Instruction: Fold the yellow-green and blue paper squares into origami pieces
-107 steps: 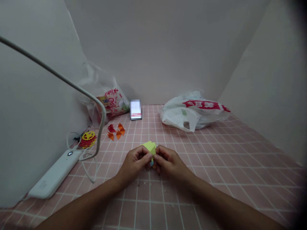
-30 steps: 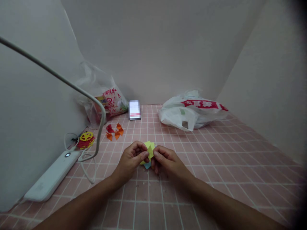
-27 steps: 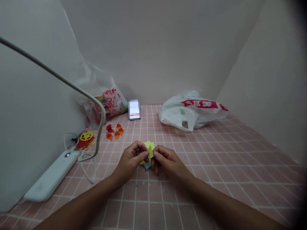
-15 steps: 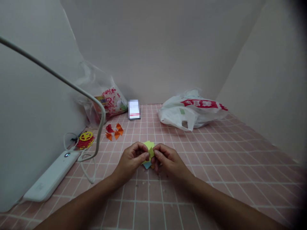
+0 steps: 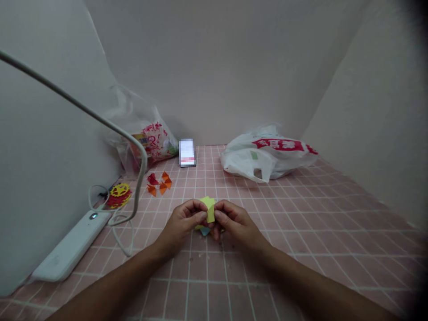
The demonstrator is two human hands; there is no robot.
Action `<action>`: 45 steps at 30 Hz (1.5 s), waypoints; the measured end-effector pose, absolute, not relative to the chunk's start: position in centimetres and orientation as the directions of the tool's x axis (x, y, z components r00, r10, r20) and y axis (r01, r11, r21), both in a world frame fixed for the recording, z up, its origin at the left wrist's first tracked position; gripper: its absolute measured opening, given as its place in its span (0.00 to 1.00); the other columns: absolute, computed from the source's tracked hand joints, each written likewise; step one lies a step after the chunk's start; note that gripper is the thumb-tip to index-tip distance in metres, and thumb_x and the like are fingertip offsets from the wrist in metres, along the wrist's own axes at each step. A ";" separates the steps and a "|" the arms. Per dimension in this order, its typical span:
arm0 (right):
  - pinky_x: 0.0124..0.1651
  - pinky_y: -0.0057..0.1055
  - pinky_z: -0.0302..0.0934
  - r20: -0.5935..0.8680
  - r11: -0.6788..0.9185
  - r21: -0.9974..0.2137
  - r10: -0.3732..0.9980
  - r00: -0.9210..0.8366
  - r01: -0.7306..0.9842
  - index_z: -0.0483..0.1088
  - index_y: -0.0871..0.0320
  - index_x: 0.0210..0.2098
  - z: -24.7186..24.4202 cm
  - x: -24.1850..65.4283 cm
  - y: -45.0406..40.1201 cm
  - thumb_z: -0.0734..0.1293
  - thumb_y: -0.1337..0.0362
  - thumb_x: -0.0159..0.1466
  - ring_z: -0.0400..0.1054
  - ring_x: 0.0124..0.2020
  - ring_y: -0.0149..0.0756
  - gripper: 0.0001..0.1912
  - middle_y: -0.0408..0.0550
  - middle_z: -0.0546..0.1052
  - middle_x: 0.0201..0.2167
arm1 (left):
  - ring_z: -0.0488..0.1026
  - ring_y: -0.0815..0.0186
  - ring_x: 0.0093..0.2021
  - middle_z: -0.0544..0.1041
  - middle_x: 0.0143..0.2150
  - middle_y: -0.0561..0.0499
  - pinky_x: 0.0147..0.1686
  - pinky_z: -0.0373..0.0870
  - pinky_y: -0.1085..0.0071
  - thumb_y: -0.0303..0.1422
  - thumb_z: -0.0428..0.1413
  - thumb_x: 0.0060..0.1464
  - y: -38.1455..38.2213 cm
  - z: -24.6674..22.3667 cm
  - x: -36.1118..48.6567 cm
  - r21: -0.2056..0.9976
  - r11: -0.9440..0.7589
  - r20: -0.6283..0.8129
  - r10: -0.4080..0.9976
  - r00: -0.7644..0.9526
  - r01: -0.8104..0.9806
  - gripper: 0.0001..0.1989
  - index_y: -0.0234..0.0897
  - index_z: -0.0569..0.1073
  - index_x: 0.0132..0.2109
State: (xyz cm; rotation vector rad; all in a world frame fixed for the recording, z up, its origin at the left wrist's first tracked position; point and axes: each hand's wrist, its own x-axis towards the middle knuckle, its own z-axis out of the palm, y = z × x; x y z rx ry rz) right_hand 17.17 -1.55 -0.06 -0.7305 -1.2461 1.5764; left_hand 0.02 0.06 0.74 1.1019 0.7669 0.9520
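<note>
Between my hands is a small piece of yellow paper (image 5: 210, 213), held a little above the table. My left hand (image 5: 187, 221) pinches its left edge with thumb and index finger. On its right edge, my right hand (image 5: 236, 221) does the same, fingers curled in. Beneath the hands lie more yellow sheets (image 5: 204, 201), partly hidden by my fingers, and the tip of a light blue sheet (image 5: 204, 231) shows below them. Farther left on the table rest several orange folded paper pieces (image 5: 163, 187) and a dark red one (image 5: 153, 179).
A white lamp base (image 5: 72, 245) with a bent grey stem (image 5: 142, 156) stands at left. Yellow and red cut-outs (image 5: 119, 191) lie beside it. Behind are a filled plastic bag (image 5: 157, 142), a lit phone (image 5: 187, 152) and a white plastic bag (image 5: 267, 154). The tabletop (image 5: 307, 249) has pink tiles.
The yellow paper between my fingers has turned, its face now showing as a flatter, upright strip. Both hands stay almost where they were.
</note>
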 end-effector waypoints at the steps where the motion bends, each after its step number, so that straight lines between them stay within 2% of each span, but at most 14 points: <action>1: 0.26 0.25 0.62 0.107 -0.016 -0.946 0.927 -0.359 -0.324 0.68 0.59 0.35 -0.2 17.2 -1.5 0.67 0.55 0.65 0.68 0.21 0.26 0.13 0.42 0.74 0.28 | 0.74 0.66 0.28 0.77 0.27 0.51 0.32 0.69 0.70 0.37 0.65 0.50 0.1 0.7 0.0 0.953 0.167 -0.046 0.905 0.423 -0.254 0.13 0.33 0.71 0.36; 11: 0.26 0.24 0.61 0.118 -0.023 -0.940 0.913 -0.390 -0.339 0.68 0.59 0.34 -0.2 17.1 -1.4 0.67 0.55 0.65 0.68 0.20 0.25 0.13 0.40 0.74 0.26 | 0.75 0.67 0.25 0.75 0.26 0.53 0.29 0.68 0.71 0.36 0.64 0.52 0.0 0.8 0.4 0.907 0.243 -0.021 0.841 0.540 -0.344 0.13 0.35 0.68 0.37; 29: 0.25 0.25 0.61 0.048 -0.124 -0.916 0.910 -0.412 -0.381 0.67 0.58 0.35 -0.6 17.0 -1.3 0.69 0.54 0.62 0.68 0.20 0.26 0.13 0.41 0.75 0.25 | 0.75 0.65 0.27 0.74 0.28 0.52 0.31 0.69 0.69 0.32 0.60 0.56 0.1 0.2 0.1 0.880 0.310 -0.040 0.804 0.593 -0.360 0.07 0.35 0.69 0.38; 33: 0.24 0.25 0.60 0.067 -0.079 -0.934 0.919 -0.389 -0.348 0.67 0.58 0.34 -0.6 16.8 -1.5 0.68 0.55 0.63 0.67 0.19 0.27 0.12 0.41 0.74 0.25 | 0.73 0.65 0.27 0.73 0.27 0.52 0.31 0.68 0.69 0.34 0.61 0.55 0.1 0.1 0.1 0.880 0.322 -0.055 0.800 0.598 -0.349 0.09 0.35 0.69 0.37; 36: 0.24 0.25 0.57 0.103 0.030 -0.975 0.939 -0.329 -0.220 0.66 0.57 0.33 -0.4 16.8 -1.8 0.66 0.58 0.65 0.63 0.20 0.26 0.10 0.40 0.71 0.23 | 0.70 0.69 0.29 0.72 0.29 0.53 0.32 0.66 0.72 0.34 0.63 0.53 0.1 0.1 0.1 0.915 0.259 -0.061 0.847 0.528 -0.311 0.11 0.35 0.69 0.37; 39: 0.24 0.25 0.55 0.106 0.082 -0.992 0.953 -0.285 -0.097 0.66 0.57 0.31 -0.2 16.8 -2.1 0.65 0.62 0.65 0.61 0.20 0.27 0.07 0.39 0.69 0.21 | 0.69 0.70 0.31 0.72 0.31 0.53 0.34 0.64 0.73 0.35 0.64 0.52 0.1 0.2 0.0 0.969 0.151 -0.046 0.888 0.458 -0.197 0.12 0.34 0.70 0.38; 45: 0.24 0.26 0.55 0.100 0.092 -0.995 0.967 -0.234 -0.042 0.64 0.56 0.29 -0.2 16.9 -2.1 0.64 0.65 0.64 0.61 0.20 0.28 0.07 0.39 0.69 0.20 | 0.67 0.69 0.30 0.70 0.30 0.53 0.32 0.64 0.72 0.37 0.63 0.51 -0.1 1.0 0.1 0.999 -0.019 0.035 0.915 0.401 -0.044 0.12 0.34 0.69 0.33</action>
